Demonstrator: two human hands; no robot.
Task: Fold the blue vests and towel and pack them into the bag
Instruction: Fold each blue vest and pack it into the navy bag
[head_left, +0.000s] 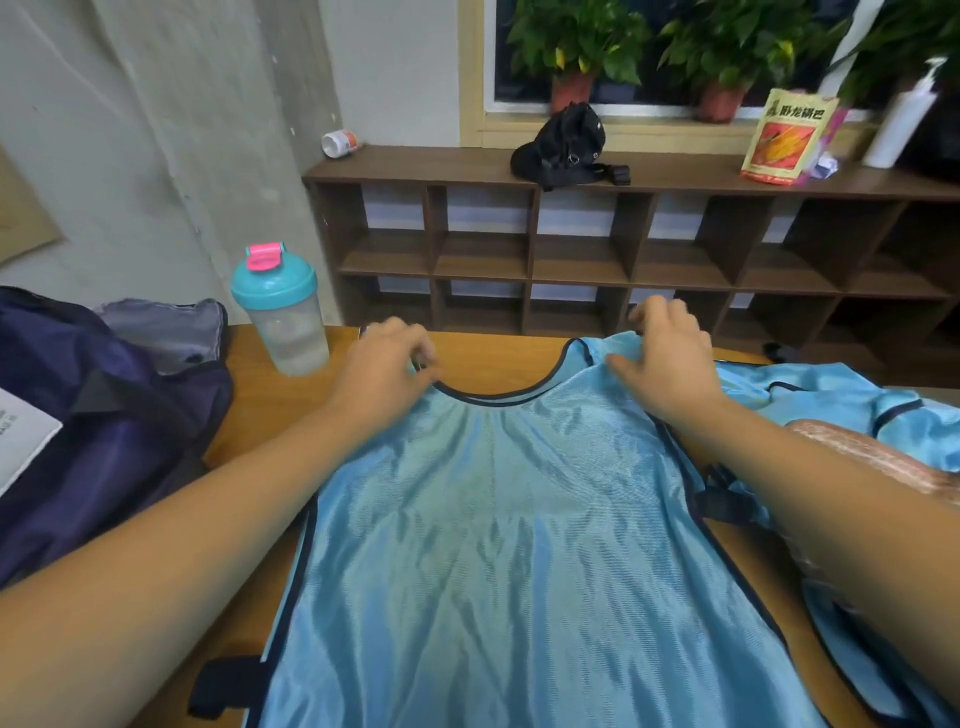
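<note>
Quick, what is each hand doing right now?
Left hand: pinches the blue vest at one shoulder.
Right hand: grips the vest's other shoulder.

I saw a grey concrete wall (156, 130) at left. A dark wooden cubby shelf (571, 260) stood beneath the window (501, 78).

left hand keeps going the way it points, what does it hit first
Likely nothing close: beyond the left hand and the vest is bare table, then the shelf; depth unclear.
</note>
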